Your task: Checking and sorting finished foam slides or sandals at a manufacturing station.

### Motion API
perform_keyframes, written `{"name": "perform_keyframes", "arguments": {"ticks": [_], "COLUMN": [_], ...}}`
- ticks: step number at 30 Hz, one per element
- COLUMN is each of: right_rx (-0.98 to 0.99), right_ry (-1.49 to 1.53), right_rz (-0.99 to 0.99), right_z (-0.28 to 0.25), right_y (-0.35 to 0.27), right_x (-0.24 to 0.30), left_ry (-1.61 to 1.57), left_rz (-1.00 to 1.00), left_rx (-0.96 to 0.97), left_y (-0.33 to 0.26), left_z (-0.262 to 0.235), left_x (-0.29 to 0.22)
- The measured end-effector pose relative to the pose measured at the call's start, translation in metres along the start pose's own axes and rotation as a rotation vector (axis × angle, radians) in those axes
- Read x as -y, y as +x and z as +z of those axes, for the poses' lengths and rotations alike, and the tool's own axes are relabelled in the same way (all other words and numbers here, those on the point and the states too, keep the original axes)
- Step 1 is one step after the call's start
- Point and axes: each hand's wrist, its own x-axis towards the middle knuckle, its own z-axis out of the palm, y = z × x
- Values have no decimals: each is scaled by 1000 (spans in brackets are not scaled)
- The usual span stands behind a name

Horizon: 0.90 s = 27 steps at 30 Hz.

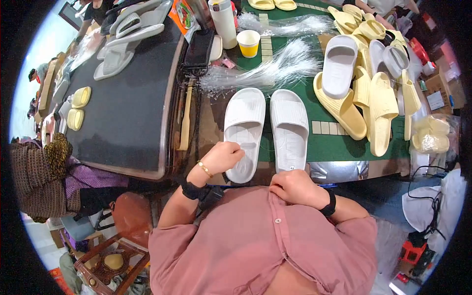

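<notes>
Two light grey slide slippers lie side by side at the table's front edge, toes pointing away from me. My left hand [223,158] is closed, its curled fingertips over the footbed of the left slipper [244,115]. My right hand [294,186] is also closed, at the heel end of the right slipper [289,118], close to my shirt front. What either hand holds, if anything, is hidden or too small to make out. A thin clear strand seems to show between the slippers. Beyond their toes lies a bundle of clear plastic strands [275,66].
Yellow slippers [383,113] and some grey ones are heaped at the right. A yellow-and-white paper cup [249,44], a white bottle [223,22] and a dark phone [199,49] stand or lie behind. At left, a black-topped table [123,108] holds more slippers; a wooden chair [115,246] stands below.
</notes>
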Motion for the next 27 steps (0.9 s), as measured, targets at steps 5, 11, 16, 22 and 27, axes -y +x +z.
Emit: {"name": "perform_keyframes", "arguments": {"ticks": [5, 11, 16, 22, 27], "right_rx": [-102, -183, -121, -154, -275], "right_ry": [27, -77, -100, -136, -141], "right_rz": [52, 59, 22, -54, -124], "right_z": [-12, -44, -54, -59, -62], "right_y": [-3, -22, -31, -30, -27], "right_x": [3, 3, 5, 8, 10], "left_ry": [126, 169, 177, 173, 135], "left_rz": [88, 167, 154, 184, 159], "left_rx": [-67, -58, -34, -42, -54], "left_y": [8, 15, 18, 19, 17], "left_z": [-1, -5, -6, -8, -13], "left_x": [4, 6, 5, 2, -6]}}
